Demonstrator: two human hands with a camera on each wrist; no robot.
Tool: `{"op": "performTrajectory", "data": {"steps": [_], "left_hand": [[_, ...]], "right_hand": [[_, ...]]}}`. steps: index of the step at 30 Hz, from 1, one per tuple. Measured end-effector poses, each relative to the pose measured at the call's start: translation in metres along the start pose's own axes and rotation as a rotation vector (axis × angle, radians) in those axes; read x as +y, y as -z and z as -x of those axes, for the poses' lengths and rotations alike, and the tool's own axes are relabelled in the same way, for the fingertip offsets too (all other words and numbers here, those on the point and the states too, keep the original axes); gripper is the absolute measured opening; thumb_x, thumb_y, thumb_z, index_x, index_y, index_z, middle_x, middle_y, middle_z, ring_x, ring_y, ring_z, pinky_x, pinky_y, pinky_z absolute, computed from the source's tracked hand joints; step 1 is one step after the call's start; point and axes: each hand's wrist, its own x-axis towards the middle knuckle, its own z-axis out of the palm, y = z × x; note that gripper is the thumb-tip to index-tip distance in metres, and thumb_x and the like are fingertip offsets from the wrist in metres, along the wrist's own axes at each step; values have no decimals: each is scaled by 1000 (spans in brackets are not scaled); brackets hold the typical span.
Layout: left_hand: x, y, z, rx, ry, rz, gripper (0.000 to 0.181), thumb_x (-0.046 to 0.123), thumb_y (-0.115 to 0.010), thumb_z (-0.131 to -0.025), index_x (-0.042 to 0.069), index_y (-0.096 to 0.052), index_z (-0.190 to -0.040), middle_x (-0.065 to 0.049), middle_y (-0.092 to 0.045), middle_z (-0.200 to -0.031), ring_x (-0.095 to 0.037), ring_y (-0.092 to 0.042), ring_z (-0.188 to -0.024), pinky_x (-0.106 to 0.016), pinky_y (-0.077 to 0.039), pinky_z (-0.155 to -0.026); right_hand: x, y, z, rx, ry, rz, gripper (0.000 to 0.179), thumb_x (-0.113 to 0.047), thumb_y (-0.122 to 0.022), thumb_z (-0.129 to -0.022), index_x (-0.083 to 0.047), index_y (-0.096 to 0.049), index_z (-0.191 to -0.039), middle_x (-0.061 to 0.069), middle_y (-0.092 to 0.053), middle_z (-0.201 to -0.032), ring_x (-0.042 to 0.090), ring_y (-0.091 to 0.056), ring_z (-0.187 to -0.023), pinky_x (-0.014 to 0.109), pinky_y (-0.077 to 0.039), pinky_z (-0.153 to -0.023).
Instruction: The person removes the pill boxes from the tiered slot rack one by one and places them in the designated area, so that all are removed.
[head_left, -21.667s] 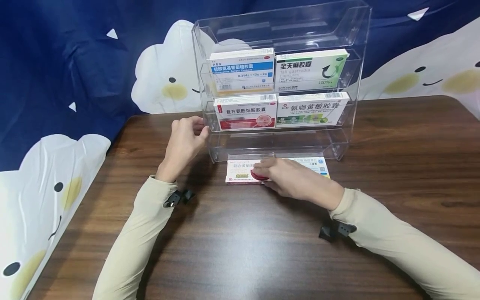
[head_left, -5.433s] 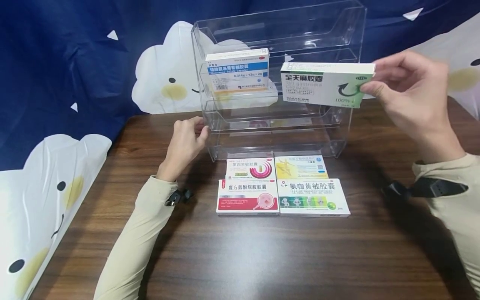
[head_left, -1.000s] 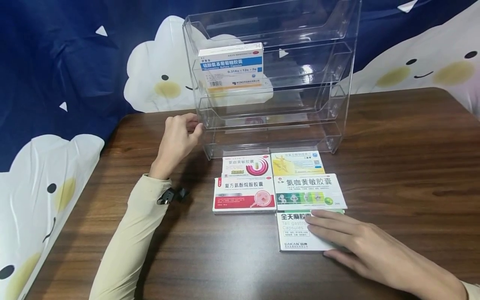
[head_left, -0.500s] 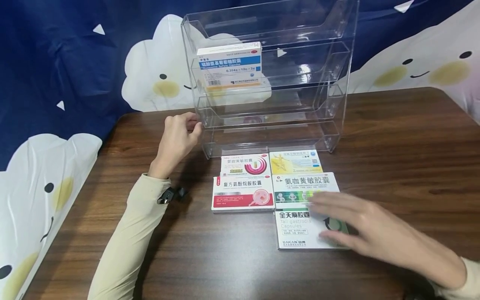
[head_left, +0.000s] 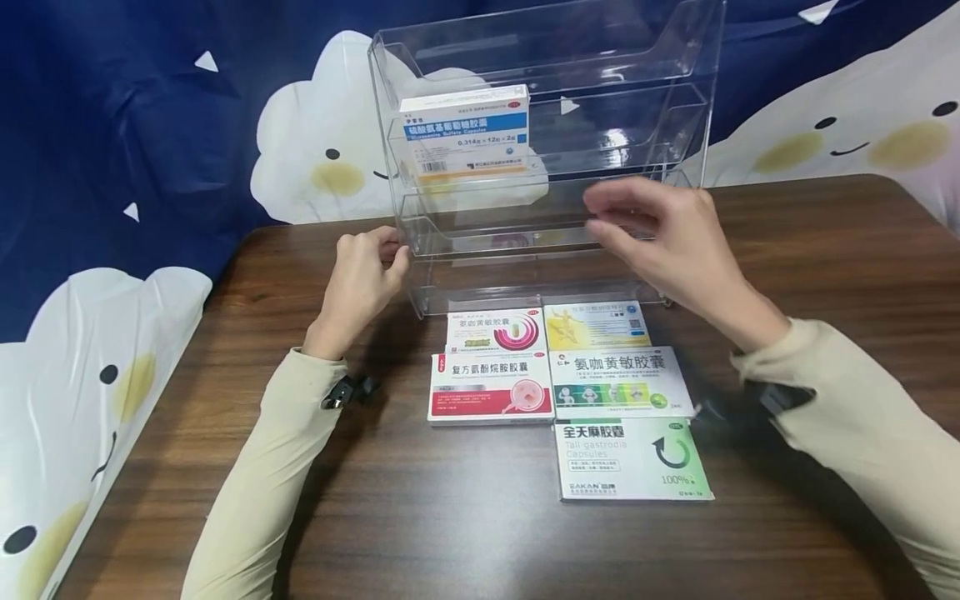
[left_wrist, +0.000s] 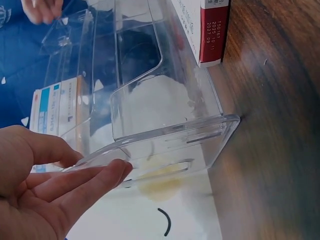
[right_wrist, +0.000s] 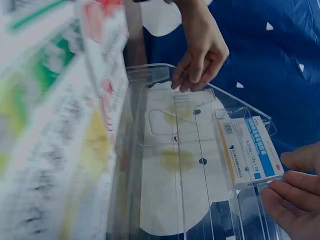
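Note:
My left hand (head_left: 360,271) pinches the left side panel of a clear plastic display rack (left_wrist: 165,131), thumb and fingers on either side of its edge. Raised before the rack's right half, my right hand (head_left: 667,237) is empty, with thumb and fingers apart. A white medicine box with a blue band (head_left: 465,137) stands in the rack's upper left; in the right wrist view the right fingertips appear close to its end. Flat on the table lies a green-and-white medicine box (head_left: 630,462), nearest the front.
Behind it lie a white box with green pictures (head_left: 618,383) and a red-and-white box (head_left: 491,387). Farther back, at the rack's foot, are a yellow-and-white box (head_left: 596,325) and a white box with pink rings (head_left: 495,332). A blue cloud-print curtain (head_left: 135,100) hangs behind the wooden table (head_left: 420,517).
Boxes from the rack's middle tier and upper right now lie on the table. My right hand has left the green-and-white box and risen toward the rack. The left hand keeps its hold.

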Motion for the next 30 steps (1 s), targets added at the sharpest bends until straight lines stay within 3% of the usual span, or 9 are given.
{"op": "performTrajectory", "data": {"steps": [6,12,15,21,27,30], "left_hand": [[1,0,-1,-9,-2,7,20,1,-57,-87,-13,-67,-98,-25,-71,-90,-32,-71,-86,-41,-56,-76],[0,-1,-1,-14,-6,-18,21,2,-56,-88,-13,-67,-97,-24,-71,-89,-31,-71,-86,-41,-55,-76],[-1,-1,0,-15,-6,-27,21,2,-55,-88,-13,-67,-97,-23,-71,-89,-31,-70,-85,-41,-55,-75],[0,1,-2,-9,-7,-34,20,2,-55,-88,-12,-67,-97,-22,-72,-88,-30,-70,-84,-41,-55,-75],[0,1,-1,-6,-12,-35,19,2,-56,-87,-11,-68,-95,-22,-72,-87,-29,-71,-81,-40,-54,-74],[1,0,-1,-3,-12,-39,19,2,-56,-87,-11,-68,-95,-21,-72,-87,-28,-70,-80,-40,-54,-73]], "right_hand": [[-2,-18,-50,65,-117,-18,33,-5,-70,-86,2,-64,-119,17,-67,-116,22,-65,-104,22,-49,-91],[3,-30,-89,151,-199,73,33,-8,-68,-88,-1,-64,-121,13,-67,-117,19,-64,-106,21,-48,-91],[3,-33,-98,151,-248,102,34,-12,-68,-89,-2,-64,-122,12,-67,-117,19,-64,-106,22,-48,-92],[-7,-33,-114,49,-421,137,39,-26,-68,-90,-11,-64,-126,6,-68,-118,14,-63,-102,24,-46,-90],[-9,-35,-123,70,-535,51,38,-27,-75,-84,-21,-68,-121,-5,-71,-97,7,-59,-89,21,-41,-79],[-8,-35,-124,86,-561,15,41,-26,-78,-81,-25,-69,-121,-8,-69,-88,5,-56,-91,21,-39,-82]]}}
